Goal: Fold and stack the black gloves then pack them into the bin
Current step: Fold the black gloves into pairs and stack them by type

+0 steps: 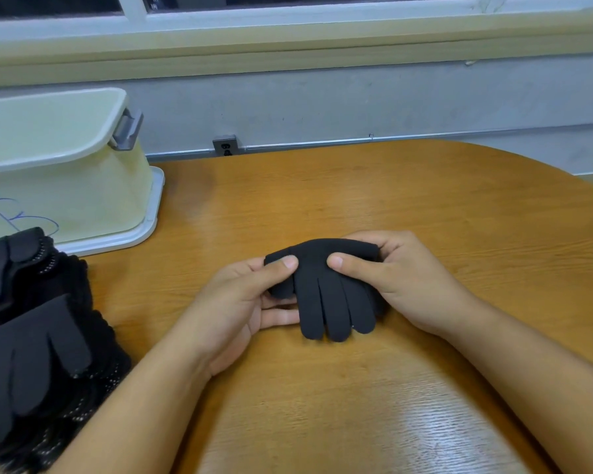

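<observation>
Wooden table (356,200), black glove (329,295) between left hand (240,309) and right hand (401,278), both pinching it

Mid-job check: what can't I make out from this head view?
- Inside of the bin: head view, floor hidden by its near wall, left part cut by the frame edge.
- The glove pile: head view, cut by the left edge; count unclear.
- Underside of the glove: head view, covered by its top layer, the left hand and right hand.
</observation>
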{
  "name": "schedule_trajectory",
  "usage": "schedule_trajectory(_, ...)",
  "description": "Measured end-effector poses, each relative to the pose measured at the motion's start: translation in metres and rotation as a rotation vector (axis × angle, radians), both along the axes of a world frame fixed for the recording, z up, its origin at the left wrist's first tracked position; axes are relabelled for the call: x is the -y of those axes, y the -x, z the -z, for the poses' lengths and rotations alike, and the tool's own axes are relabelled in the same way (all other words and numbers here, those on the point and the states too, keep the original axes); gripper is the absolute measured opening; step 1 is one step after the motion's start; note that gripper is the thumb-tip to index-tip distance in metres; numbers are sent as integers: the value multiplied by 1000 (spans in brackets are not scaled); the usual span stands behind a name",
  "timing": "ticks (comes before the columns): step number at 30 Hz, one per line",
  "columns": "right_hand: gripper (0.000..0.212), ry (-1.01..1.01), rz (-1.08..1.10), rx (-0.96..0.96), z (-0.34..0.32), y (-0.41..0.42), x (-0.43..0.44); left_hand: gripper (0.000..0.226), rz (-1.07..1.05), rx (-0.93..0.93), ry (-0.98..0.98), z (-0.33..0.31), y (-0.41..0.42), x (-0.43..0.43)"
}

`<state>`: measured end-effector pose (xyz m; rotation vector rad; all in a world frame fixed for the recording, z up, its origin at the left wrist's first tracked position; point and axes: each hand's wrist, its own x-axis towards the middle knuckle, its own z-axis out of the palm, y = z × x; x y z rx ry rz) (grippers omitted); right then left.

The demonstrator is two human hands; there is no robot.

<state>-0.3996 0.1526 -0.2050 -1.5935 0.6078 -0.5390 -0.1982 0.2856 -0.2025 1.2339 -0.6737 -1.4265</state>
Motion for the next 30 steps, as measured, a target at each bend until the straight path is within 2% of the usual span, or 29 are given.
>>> schedule_trajectory(2, 19, -90, 8, 24, 2, -1, 1, 36, -70, 60, 15, 2, 2, 1)
schedule_trajectory(5, 37, -257, -23, 33, 3, -2, 1, 32, -170, 150, 46, 4, 4, 1)
schedule_trajectory(12, 43, -312, 50, 70, 2, -3, 2, 32, -107, 195, 127, 1, 10, 0)
schedule_trajectory(17, 44, -358, 105, 106, -1, -6, 1, 32, -228, 241, 153, -2, 11, 2)
schedule_trajectory(19, 48, -312, 154, 145, -5, -10, -3, 43, -302, 270, 177, -6, 13, 1)
schedule_trajectory(21, 52, -248, 205, 193, -10, -15, -10, 63, -395, 325, 197, -9, 16, -2)
schedule_trajectory(23, 53, -221, 221, 262, -17, -19, -17, 68, -468, 360, 243, -16, 18, -8)
schedule_trajectory(26, 34, -144, 164, 297, -27, -25, -27, 47, -554, 356, 315, -32, 19, -20)
schedule_trajectory(28, 22, -126, 151, 288, -33, -29, -37, 30, -601, 439, 341, -40, 16, -31)
schedule_trajectory(30, 21, -149, 153, 292, -40, -36, -48, 21, -622, 546, 328, -47, 13, -46)
